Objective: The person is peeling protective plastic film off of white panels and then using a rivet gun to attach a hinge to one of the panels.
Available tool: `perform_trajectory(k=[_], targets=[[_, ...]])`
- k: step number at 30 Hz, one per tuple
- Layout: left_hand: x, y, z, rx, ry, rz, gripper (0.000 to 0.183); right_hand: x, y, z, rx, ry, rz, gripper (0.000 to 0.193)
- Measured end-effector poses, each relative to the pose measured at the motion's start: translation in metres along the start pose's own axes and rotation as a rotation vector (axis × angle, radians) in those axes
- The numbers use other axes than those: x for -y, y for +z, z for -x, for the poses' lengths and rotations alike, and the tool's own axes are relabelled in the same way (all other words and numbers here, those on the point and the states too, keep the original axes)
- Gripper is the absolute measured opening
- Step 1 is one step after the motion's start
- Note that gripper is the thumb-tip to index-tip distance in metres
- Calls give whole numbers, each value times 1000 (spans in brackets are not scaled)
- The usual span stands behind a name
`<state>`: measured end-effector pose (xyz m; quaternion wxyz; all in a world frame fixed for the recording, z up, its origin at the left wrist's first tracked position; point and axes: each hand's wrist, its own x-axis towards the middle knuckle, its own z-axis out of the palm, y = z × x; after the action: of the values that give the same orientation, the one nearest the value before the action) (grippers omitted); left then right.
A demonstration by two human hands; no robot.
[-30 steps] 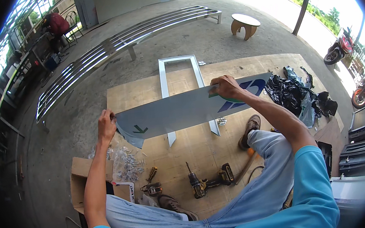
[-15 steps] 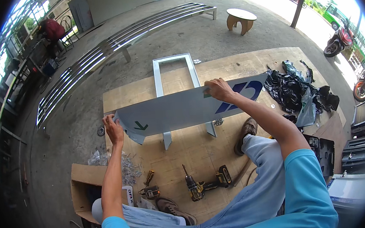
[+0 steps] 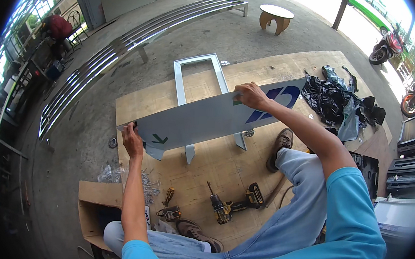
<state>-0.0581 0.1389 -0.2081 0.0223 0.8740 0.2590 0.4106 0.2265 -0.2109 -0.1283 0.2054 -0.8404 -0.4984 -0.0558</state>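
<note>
A long light-grey sign panel [image 3: 202, 122], with a green arrow at its left and a blue emblem at its right, is held tilted across the middle. My left hand [image 3: 132, 141] is closed on its left end, where the lower corner curls. At the upper edge, right of centre, my right hand [image 3: 252, 96] grips it from above. Behind and below the panel a pale metal frame [image 3: 179, 83] lies on the plywood sheet [image 3: 141, 98]; the panel hides its middle. Nearer to me lie a yellow-black cordless drill [image 3: 221, 210], a tape measure [image 3: 171, 213] and a screwdriver [image 3: 169, 196].
Crumpled black plastic [image 3: 322, 102] lies at the right of the plywood. An open cardboard box [image 3: 100, 192] and loose screws [image 3: 149, 185] are at my left. A slatted metal bench [image 3: 127, 43] and a round-topped stool [image 3: 276, 12] stand beyond. A person in red [image 3: 58, 27] is far left.
My left hand has moved slightly up and inward along the panel's left end, and the curled corner shows less. The right hand keeps its hold. A green vehicle outside has moved left into fuller view.
</note>
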Motion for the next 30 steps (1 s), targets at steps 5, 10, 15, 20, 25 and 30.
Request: perform_trajectory(k=[5,10,15,20,25,30], targets=[[11,-16,8,182,337,-219,17,7,-5,-3,37,-9,-25,21],[-22,-6,8,102,237,-73,41,2,-4,-3,47,39,-24,22],[-44,16,11,-59,140,-40,46,0,3,-6,43,25,-1,22],[-31,22,-12,-34,151,-90,18,-4,6,-16,33,34,-17,23],[-39,19,-15,19,288,-113,30,-11,6,-21,55,71,-9,24],[-25,28,-8,146,343,-244,47,-6,10,-23,63,55,-4,25]])
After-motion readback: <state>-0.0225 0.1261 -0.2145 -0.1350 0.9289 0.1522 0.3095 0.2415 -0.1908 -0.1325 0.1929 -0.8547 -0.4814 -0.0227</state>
